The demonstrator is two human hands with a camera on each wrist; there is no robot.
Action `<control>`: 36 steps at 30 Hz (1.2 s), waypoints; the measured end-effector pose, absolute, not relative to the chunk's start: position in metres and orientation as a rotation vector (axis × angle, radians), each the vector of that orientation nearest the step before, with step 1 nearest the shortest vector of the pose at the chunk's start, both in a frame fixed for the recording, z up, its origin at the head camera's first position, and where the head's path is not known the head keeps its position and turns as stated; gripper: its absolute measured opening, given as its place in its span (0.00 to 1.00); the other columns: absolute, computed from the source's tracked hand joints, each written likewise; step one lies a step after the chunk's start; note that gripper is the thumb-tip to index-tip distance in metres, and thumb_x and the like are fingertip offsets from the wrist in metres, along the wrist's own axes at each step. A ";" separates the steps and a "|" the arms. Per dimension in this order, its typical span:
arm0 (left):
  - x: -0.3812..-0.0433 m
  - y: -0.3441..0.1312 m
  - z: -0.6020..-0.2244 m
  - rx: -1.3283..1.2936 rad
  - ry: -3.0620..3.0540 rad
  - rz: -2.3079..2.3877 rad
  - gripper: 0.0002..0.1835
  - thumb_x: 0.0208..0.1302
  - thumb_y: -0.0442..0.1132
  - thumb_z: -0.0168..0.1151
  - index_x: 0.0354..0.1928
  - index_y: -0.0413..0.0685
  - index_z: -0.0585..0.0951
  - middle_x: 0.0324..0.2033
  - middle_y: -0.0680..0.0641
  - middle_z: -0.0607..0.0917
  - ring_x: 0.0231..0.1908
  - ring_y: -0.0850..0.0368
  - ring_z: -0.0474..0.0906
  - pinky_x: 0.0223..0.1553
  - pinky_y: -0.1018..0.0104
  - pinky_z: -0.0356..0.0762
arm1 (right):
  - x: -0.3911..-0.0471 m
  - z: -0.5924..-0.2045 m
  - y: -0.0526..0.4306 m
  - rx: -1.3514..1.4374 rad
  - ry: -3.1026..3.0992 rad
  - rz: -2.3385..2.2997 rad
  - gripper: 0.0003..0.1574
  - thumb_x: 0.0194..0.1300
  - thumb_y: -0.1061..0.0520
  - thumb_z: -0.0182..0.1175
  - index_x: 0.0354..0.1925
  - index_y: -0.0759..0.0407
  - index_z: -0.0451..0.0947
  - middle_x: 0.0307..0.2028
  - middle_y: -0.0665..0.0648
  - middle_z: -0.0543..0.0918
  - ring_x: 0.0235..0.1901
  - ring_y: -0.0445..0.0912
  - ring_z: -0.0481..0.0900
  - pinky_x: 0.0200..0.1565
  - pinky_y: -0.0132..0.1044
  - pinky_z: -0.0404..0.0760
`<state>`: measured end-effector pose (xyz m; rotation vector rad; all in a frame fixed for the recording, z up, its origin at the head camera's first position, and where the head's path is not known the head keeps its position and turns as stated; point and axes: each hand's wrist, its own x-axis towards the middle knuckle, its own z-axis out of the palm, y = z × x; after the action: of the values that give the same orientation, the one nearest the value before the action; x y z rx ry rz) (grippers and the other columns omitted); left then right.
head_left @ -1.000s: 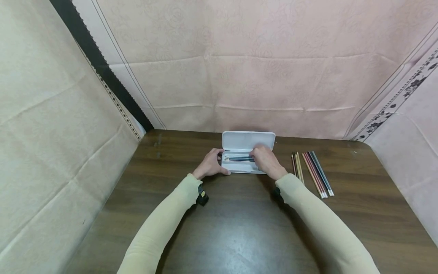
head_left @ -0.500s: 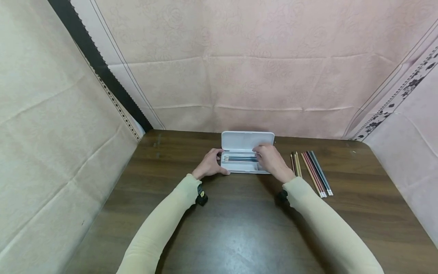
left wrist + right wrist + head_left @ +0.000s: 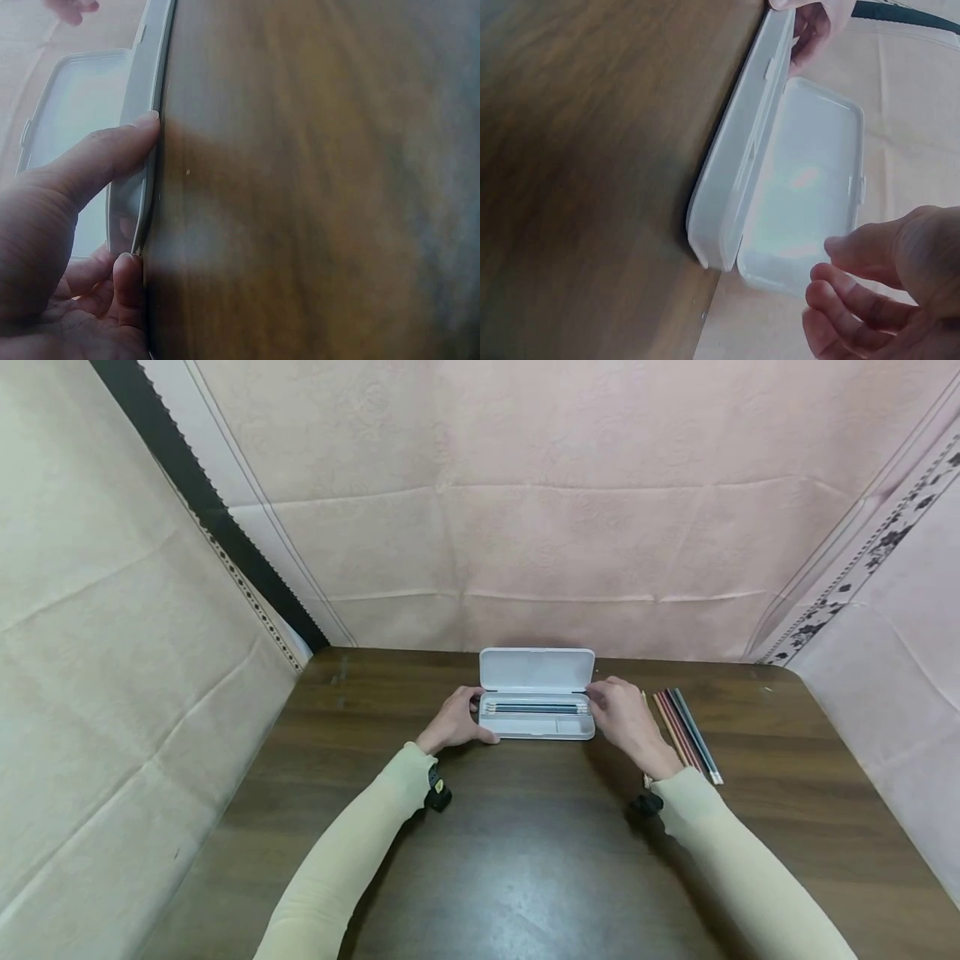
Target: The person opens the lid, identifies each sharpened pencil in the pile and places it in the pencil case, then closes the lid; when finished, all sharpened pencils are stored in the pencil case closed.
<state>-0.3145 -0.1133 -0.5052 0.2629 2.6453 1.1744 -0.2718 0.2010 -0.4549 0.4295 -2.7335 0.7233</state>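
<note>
A white pencil case [image 3: 510, 725] lies on the table with its lid [image 3: 537, 668] swung up at the back. Several dark blue-green pencils [image 3: 534, 708] lie lengthwise in its rear compartment. At the case's left end, my left hand [image 3: 452, 722] grips it, thumb on the front side and fingers curled round the corner, as the left wrist view also shows. My right hand [image 3: 626, 718] is just past the right end, fingers loosely bent and holding nothing. In the right wrist view, the fingertips [image 3: 821, 271] appear in front of the lid, inside hidden.
Right of the case lie reddish and light-coloured pencils [image 3: 675, 727] and blue pencils [image 3: 697, 735], partly hidden by my right hand and sleeve. The brown wooden table [image 3: 510, 827] meets a pale cloth backdrop [image 3: 555, 543] behind the case.
My right hand has moved right, out of the case and past its right end, uncovering the pencil ends and a small compartment. The left hand keeps its grip.
</note>
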 end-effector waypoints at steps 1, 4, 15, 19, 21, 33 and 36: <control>-0.314 -0.114 -0.505 0.261 2.644 1.173 0.52 0.55 0.45 0.87 0.79 0.46 0.69 0.72 0.41 0.73 0.69 0.44 0.74 0.73 0.48 0.76 | -0.270 -0.455 0.204 0.422 -2.732 0.726 0.15 0.72 0.69 0.65 0.54 0.75 0.87 0.44 0.72 0.89 0.43 0.63 0.91 0.45 0.57 0.91; -0.314 -0.114 -0.505 0.260 2.640 1.180 0.52 0.55 0.45 0.87 0.79 0.46 0.69 0.72 0.41 0.73 0.69 0.44 0.73 0.73 0.47 0.75 | -0.263 -0.454 0.214 0.388 -2.737 0.729 0.15 0.72 0.69 0.64 0.54 0.74 0.87 0.44 0.73 0.89 0.42 0.64 0.91 0.43 0.56 0.90; -0.314 -0.114 -0.507 0.274 2.654 1.170 0.52 0.55 0.45 0.87 0.79 0.45 0.69 0.73 0.41 0.73 0.68 0.44 0.74 0.72 0.48 0.76 | -0.246 -0.459 0.252 0.214 -2.813 0.712 0.15 0.72 0.66 0.62 0.52 0.75 0.88 0.45 0.75 0.91 0.42 0.64 0.90 0.44 0.60 0.87; -0.314 -0.114 -0.506 0.286 2.661 1.172 0.52 0.54 0.44 0.87 0.79 0.44 0.69 0.72 0.41 0.73 0.67 0.44 0.75 0.71 0.49 0.77 | -0.241 -0.465 0.266 0.119 -2.856 0.750 0.13 0.70 0.65 0.60 0.44 0.72 0.89 0.37 0.70 0.92 0.34 0.59 0.87 0.35 0.53 0.85; -0.314 -0.113 -0.506 0.289 2.661 1.173 0.52 0.54 0.44 0.88 0.79 0.44 0.69 0.73 0.41 0.73 0.67 0.44 0.75 0.71 0.49 0.77 | -0.240 -0.470 0.274 0.085 -2.864 0.760 0.11 0.68 0.65 0.59 0.36 0.68 0.88 0.30 0.65 0.89 0.29 0.57 0.84 0.31 0.50 0.80; -0.314 -0.113 -0.506 0.289 2.658 1.168 0.53 0.54 0.44 0.88 0.79 0.45 0.69 0.73 0.41 0.73 0.67 0.44 0.75 0.70 0.49 0.77 | -0.232 -0.483 0.287 0.043 -2.991 0.765 0.17 0.70 0.64 0.59 0.49 0.71 0.89 0.48 0.74 0.91 0.44 0.65 0.89 0.43 0.61 0.87; -0.314 -0.113 -0.506 0.285 2.654 1.168 0.53 0.54 0.44 0.88 0.79 0.45 0.69 0.73 0.41 0.73 0.67 0.44 0.75 0.70 0.49 0.77 | -0.230 -0.482 0.285 0.025 -2.991 0.741 0.15 0.71 0.64 0.59 0.47 0.71 0.89 0.46 0.73 0.91 0.40 0.62 0.88 0.41 0.59 0.87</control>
<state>-0.3141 -0.1127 -0.5062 0.2851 2.6536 1.1685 -0.2305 0.2852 -0.4824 0.0250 -2.9912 0.7410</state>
